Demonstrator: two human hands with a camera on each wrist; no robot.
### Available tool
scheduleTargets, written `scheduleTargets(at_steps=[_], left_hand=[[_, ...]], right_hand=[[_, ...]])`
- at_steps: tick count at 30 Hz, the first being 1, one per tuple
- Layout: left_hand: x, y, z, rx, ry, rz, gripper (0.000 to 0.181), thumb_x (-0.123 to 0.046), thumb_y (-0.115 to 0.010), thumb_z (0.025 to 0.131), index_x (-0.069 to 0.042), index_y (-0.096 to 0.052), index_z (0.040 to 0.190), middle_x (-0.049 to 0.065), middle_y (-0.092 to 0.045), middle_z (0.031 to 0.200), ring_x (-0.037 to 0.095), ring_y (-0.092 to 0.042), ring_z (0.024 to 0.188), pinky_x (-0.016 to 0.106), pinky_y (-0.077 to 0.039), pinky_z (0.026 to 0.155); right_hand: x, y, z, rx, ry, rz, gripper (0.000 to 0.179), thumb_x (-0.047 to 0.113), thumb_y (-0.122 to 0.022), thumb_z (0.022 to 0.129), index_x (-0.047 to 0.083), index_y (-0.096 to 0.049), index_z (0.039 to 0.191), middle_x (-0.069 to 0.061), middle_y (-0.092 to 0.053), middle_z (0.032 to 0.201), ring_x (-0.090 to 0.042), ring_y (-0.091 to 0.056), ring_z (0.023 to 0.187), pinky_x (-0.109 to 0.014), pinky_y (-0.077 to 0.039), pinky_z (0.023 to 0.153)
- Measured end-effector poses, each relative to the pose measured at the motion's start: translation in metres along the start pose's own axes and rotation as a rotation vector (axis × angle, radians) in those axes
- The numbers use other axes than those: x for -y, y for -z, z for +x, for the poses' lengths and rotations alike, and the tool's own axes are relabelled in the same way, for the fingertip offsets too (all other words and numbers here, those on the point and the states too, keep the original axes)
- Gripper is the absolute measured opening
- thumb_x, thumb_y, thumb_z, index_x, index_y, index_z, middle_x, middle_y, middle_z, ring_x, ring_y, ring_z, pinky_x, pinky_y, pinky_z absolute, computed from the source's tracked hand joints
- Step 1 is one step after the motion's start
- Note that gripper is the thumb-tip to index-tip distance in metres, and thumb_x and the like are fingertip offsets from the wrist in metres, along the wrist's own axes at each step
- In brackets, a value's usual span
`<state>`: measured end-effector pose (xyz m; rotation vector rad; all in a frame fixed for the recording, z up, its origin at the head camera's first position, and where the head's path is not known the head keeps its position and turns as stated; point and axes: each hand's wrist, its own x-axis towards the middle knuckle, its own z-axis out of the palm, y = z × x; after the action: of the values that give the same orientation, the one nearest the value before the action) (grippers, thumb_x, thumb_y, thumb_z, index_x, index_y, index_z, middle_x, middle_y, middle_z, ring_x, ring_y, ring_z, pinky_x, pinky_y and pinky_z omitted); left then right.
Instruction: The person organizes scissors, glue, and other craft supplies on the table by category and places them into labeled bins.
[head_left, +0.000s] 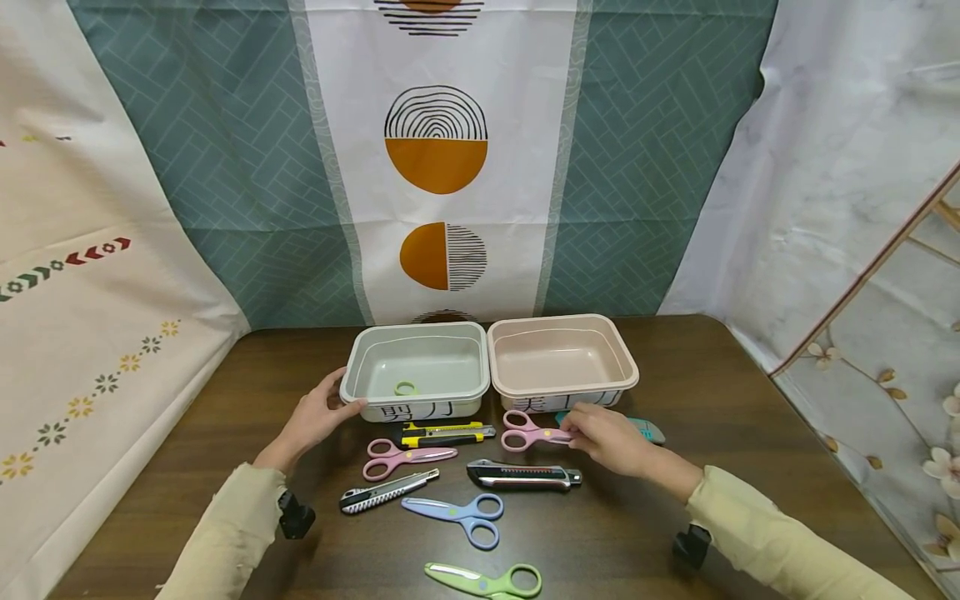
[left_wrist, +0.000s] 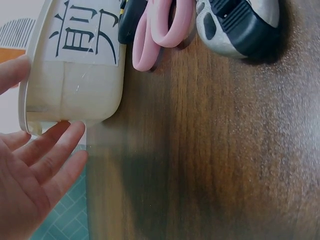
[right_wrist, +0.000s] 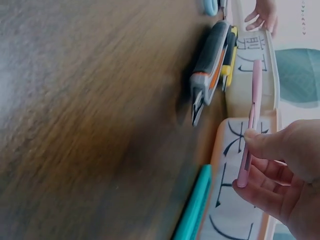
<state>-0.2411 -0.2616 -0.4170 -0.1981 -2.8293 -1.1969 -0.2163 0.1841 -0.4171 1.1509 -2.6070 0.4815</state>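
My left hand (head_left: pixel 313 421) holds the front left corner of a pale green plastic bin (head_left: pixel 477 406), its thumb at the front rim and its fingers (left_wrist: pixel 65 142) against the side. A green scissor handle ring (head_left: pixel 406 388) shows inside that bin. In the right wrist view, my right hand (right_wrist: pixel 287 170) pinches pink scissors (right_wrist: pixel 256 85) by the blade end, thumb against fingers. They are raised in front of a pale pink bin (head_left: pixel 570 389), handle rings pointing left. A teal cutter (head_left: pixel 647 430) lies beneath and behind the right hand, partly hidden.
On the brown table (head_left: pixel 615 533) lie a yellow and black box cutter (head_left: pixel 447 434), other pink scissors (head_left: pixel 408 457), a silver and black cutter (head_left: pixel 388 491), a black and grey cutter (head_left: pixel 523 475), blue scissors (head_left: pixel 453 510) and green scissors (head_left: pixel 483 581). Patterned cloth (head_left: pixel 247 167) hangs behind.
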Motion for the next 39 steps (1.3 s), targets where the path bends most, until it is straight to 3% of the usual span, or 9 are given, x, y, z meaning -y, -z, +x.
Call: scheduleTargets(at_steps=[14, 25, 39], left_hand=[[-0.002, 0.001, 0.000, 0.008, 0.002, 0.001, 0.074, -0.035, -0.063, 0.084, 0.000, -0.027, 0.139, 0.026, -0.048, 0.126, 0.035, -0.056, 0.101, 0.052, -0.042, 0.085], [-0.003, 0.001, -0.001, 0.016, 0.007, -0.003, 0.075, -0.036, -0.063, 0.084, 0.001, -0.027, 0.139, 0.025, -0.048, 0.126, 0.035, -0.055, 0.103, 0.052, -0.041, 0.086], [-0.003, 0.002, 0.000, 0.020, 0.011, -0.007, 0.075, -0.035, -0.063, 0.084, 0.001, -0.027, 0.139, 0.026, -0.047, 0.126, 0.035, -0.055, 0.103, 0.052, -0.041, 0.086]], right_hand=[[0.016, 0.013, 0.016, -0.002, 0.030, -0.052, 0.014, 0.010, -0.072, 0.076, 0.014, -0.062, 0.085, 0.007, -0.054, 0.080, -0.006, -0.048, 0.070, -0.024, -0.043, 0.060], [0.020, 0.025, 0.037, -0.047, 0.075, -0.121, 0.017, 0.008, -0.074, 0.073, 0.010, -0.061, 0.084, 0.003, -0.055, 0.079, -0.013, -0.054, 0.074, -0.029, -0.045, 0.066], [0.030, 0.034, 0.071, -0.030, 0.017, -0.126, 0.013, 0.006, -0.069, 0.078, 0.007, -0.062, 0.088, 0.000, -0.054, 0.079, -0.015, -0.052, 0.075, -0.029, -0.044, 0.064]])
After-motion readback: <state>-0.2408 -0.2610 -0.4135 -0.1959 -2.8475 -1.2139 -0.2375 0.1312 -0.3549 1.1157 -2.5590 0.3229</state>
